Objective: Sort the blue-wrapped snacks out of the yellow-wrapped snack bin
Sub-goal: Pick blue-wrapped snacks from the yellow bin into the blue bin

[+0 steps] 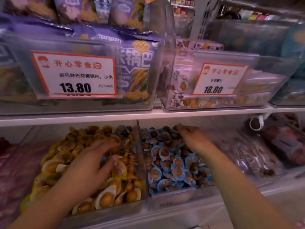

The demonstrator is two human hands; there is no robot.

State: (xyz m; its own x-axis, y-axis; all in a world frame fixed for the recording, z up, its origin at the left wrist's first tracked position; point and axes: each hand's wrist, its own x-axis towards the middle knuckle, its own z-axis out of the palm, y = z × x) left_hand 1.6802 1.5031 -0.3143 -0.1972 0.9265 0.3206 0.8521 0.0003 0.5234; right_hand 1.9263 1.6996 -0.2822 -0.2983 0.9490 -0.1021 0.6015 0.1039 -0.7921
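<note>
We are digging our left hand (92, 164), fingers spread and holding nothing, into the clear bin of yellow-wrapped snacks (54, 167); blue-wrapped strays (123, 128) are still lying at its far corner, while our right hand (189, 135) is pinching something small over the neighbouring blue-wrapped bin (173, 164).

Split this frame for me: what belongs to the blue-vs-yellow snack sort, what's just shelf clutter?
In the job:
clear bin of yellow-wrapped snacks
clear bin of blue-wrapped snacks
stray blue wrappers at yellow bin's back
left hand
right hand

Clutter:
purple snack bags
white price cards
pink cartoon packs
</note>
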